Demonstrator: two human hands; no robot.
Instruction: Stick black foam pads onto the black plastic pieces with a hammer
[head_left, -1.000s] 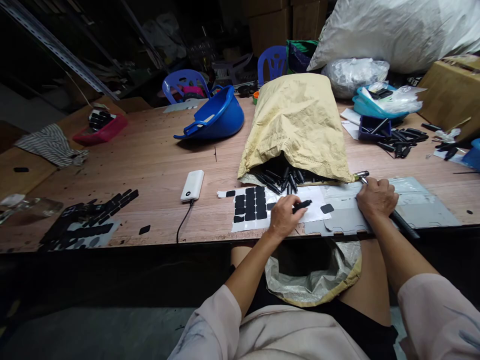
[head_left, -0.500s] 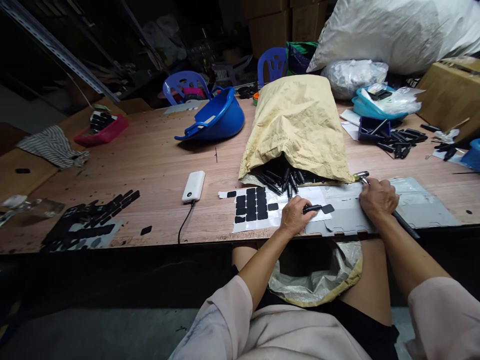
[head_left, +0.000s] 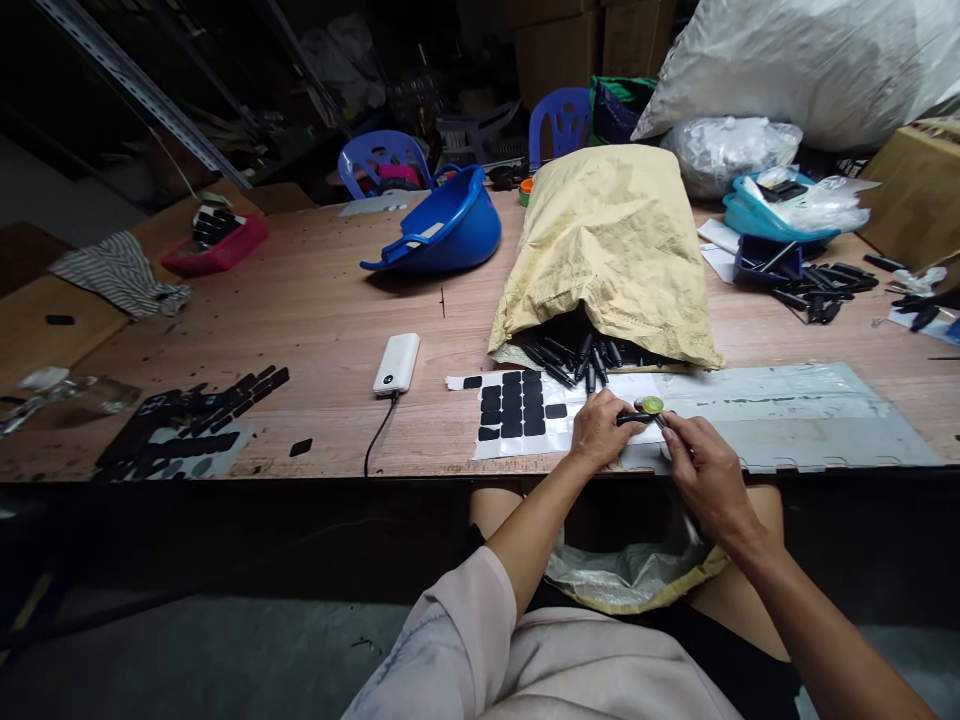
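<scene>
A slim black piece lies crosswise near the front edge of the table, over the seam between a white sheet and a grey board. The left hand pinches one end of it between thumb and fingers. The right hand has its fingers wrapped round the metal shaft of a hammer-like tool, whose round yellow-green head sits right at the piece's other end; whether the two touch cannot be told.

Left of the hands, black stickers stand in columns on the white sheet. Just beyond it, a yellow sack lies on its side, black pieces spilling from its mouth. A white power bank with a cable lies further left, and a blue basin rests tilted behind it. At far right, more black parts lie beside a dark blue tray. Another sack sits on the person's lap.
</scene>
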